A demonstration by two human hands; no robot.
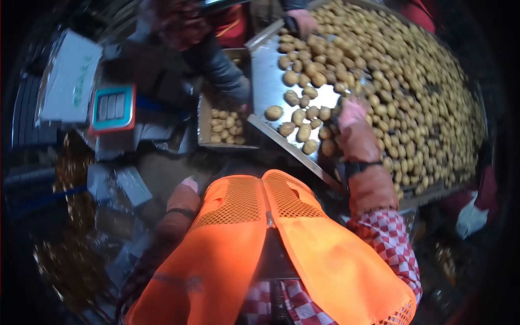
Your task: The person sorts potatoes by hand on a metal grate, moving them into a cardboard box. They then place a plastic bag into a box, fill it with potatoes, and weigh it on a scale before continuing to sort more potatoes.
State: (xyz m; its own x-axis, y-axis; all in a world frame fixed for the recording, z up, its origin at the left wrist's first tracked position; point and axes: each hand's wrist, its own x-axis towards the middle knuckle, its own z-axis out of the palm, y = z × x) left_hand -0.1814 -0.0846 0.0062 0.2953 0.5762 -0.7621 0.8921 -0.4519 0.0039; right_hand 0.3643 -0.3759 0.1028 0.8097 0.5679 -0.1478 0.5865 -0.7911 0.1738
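Note:
My right hand [353, 112], in a pink glove, reaches into the potatoes [414, 124] piled on a metal sorting table [268, 89]. Its fingers are smeared by motion among them, and I cannot tell whether they grip any. Several loose potatoes lie on the bare metal just left of that hand. Down beside the orange vest hangs my left hand [189, 184], also gloved, away from the table. Only a small pink part of it shows, and its fingers are hidden.
A co-worker's gloved hand [304, 23] touches the pile at the far edge. The co-worker's other arm [219, 70] reaches into a cardboard box [203, 122] holding potatoes. Left of it are a teal-and-red scale [131, 108] and a white box [70, 78]. Plastic bags [116, 184] lie below.

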